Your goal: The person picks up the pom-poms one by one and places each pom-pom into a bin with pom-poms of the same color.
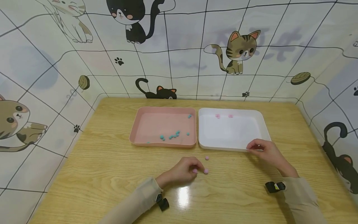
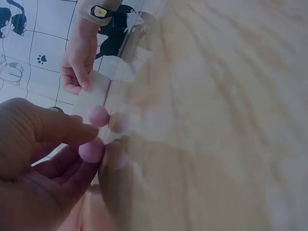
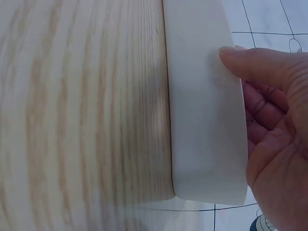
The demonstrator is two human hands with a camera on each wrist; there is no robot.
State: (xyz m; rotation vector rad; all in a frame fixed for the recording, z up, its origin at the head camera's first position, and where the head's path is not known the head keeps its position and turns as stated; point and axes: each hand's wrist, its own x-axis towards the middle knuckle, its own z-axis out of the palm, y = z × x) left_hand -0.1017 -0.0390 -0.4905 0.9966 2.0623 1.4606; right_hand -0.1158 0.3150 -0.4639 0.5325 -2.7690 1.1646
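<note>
My left hand (image 1: 183, 170) pinches a small pink ball (image 2: 91, 150) between thumb and fingers, low over the wooden table. Close to the fingertips lies a second pink ball (image 1: 206, 171), and a third pink ball (image 1: 207, 158) sits farther back, before the trays. My right hand (image 1: 264, 151) grips the front rim of the white tray (image 1: 235, 146) near its right corner. The right wrist view has the thumb on the tray's outer wall (image 3: 204, 110) and the other fingers over the rim, partly hidden. Pink pieces (image 1: 217, 116) lie at the back inside that tray.
Left of the white tray, nearly touching it, stands a pink tray (image 1: 162, 119) with several small teal balls (image 1: 162, 137) in it. Both trays rest on the wooden table (image 1: 106, 168). A cat-patterned cloth (image 1: 184, 62) rises behind the table and along its sides.
</note>
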